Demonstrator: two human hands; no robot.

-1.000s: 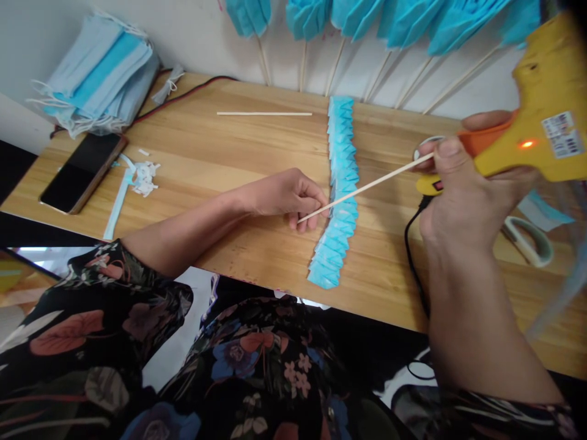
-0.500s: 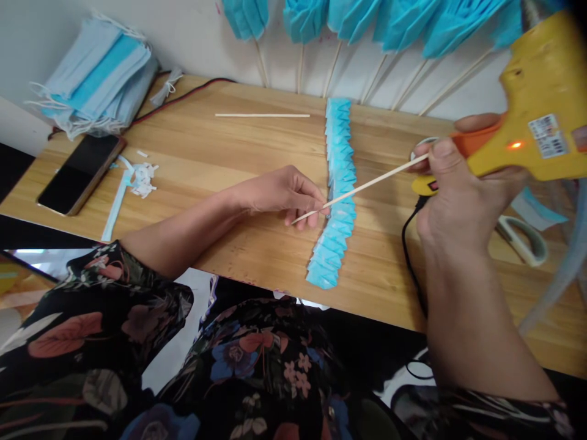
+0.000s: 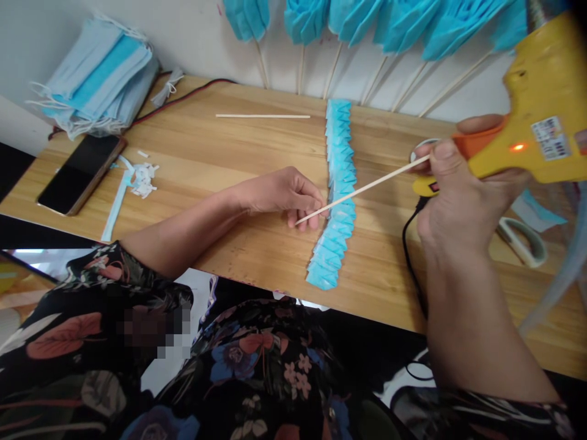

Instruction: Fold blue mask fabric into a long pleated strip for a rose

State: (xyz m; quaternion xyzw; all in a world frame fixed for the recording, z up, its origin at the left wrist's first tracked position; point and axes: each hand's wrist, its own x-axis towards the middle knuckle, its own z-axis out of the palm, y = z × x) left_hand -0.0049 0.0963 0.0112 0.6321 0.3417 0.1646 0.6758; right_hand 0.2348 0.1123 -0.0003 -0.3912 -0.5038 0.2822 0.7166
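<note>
My left hand [image 3: 284,195] rests on the wooden table [image 3: 220,177] with its fingers pinched on the lower end of a thin wooden stick [image 3: 367,186]. The stick slants up to the right, across a long strip of pleated blue mask fabric [image 3: 339,183] lying on the table. My right hand [image 3: 458,195] grips a yellow hot glue gun [image 3: 541,110] with an orange trigger and a lit indicator; the stick's upper end reaches the thumb of this hand. The gun's nozzle is out of sight.
A stack of blue face masks [image 3: 98,73] sits at the back left, a black phone [image 3: 80,174] and white ear-loop scraps [image 3: 142,177] beside it. A spare stick [image 3: 262,115] lies further back. Blue fans on sticks [image 3: 367,24] lean on the wall. Scissors [image 3: 523,241] lie at right.
The view has shifted slightly. My left hand and the stick's lower end have barely moved at the pleated strip; the glue gun has stayed raised at the right.
</note>
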